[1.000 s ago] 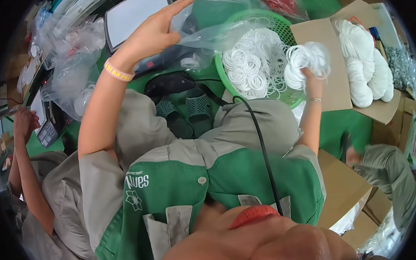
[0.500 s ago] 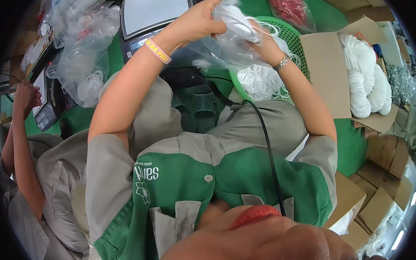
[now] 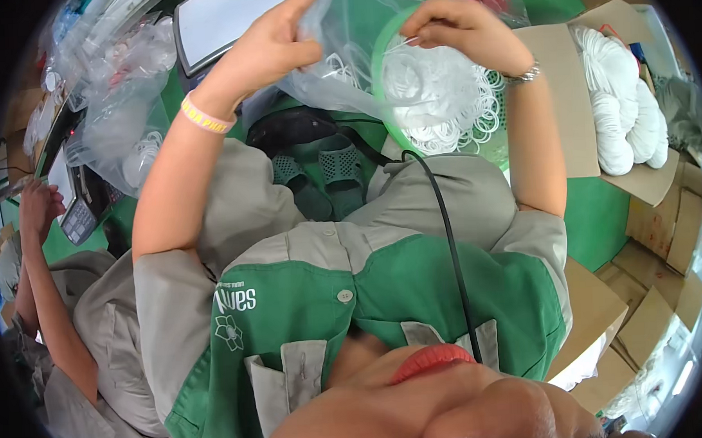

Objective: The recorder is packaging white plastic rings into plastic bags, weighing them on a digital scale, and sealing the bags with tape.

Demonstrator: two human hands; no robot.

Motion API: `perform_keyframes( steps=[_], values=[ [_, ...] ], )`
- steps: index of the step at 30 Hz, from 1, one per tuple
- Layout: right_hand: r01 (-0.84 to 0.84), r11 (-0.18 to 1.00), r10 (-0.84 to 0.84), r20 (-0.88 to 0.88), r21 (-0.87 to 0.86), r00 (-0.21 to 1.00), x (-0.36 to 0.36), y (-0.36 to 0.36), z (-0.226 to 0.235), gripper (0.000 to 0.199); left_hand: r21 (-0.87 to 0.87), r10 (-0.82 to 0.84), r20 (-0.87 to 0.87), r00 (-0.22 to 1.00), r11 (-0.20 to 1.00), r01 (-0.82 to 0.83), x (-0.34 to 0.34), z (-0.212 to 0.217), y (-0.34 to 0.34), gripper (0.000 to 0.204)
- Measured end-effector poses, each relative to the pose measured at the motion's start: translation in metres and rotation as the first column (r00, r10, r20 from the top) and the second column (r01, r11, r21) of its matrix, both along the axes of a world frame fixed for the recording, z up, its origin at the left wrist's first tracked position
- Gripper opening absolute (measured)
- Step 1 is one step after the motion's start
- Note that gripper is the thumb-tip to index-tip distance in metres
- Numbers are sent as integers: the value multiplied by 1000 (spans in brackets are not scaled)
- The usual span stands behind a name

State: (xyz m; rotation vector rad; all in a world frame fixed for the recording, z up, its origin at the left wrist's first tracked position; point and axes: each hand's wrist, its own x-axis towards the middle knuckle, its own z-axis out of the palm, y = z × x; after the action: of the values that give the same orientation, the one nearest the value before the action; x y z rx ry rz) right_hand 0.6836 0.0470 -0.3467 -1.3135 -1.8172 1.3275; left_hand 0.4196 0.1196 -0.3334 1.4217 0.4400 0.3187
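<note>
A clear plastic bag point(image 3: 342, 24) is spread between my two hands, with a few white cord loops point(image 3: 341, 71) seen through its film. My left hand point(image 3: 285, 46), with a pink wristband, grips the bag's left side; its index finger points upward and some fingers are hidden. Over a green basket point(image 3: 380, 53), my right hand point(image 3: 468, 34), wearing a metal watch, has thumb and fingers pinched together, apparently on the edge of the bag. White cord loops point(image 3: 440, 98) fill the basket, partly behind the film.
A scale point(image 3: 225, 25) with a pale plate stands at the upper left. An open carton point(image 3: 549, 101) holds white cord hanks point(image 3: 624, 113). A co-worker's hand point(image 3: 37, 205) is by another scale point(image 3: 81, 219). Flattened cardboard point(image 3: 644, 292) lies at right. A black cable point(image 3: 445, 223) crosses my lap.
My hands have moved apart, the left one leftward. The white bundle between them is gone from there, and the bag now stretches wide. My right hand has shifted over the basket.
</note>
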Motion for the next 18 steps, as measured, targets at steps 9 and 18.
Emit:
perform_keyframes(
  steps=[9,18],
  values=[
    [545,743,-659,-282,-389,697,129,-59,-121,14,343,364,-44,930,880,-329,-21,-16,24,69],
    [643,766,-345,831,-20,437,53,-87,-298,96,387,358,-77,931,871,-303,-33,-34,48,68]
  ],
)
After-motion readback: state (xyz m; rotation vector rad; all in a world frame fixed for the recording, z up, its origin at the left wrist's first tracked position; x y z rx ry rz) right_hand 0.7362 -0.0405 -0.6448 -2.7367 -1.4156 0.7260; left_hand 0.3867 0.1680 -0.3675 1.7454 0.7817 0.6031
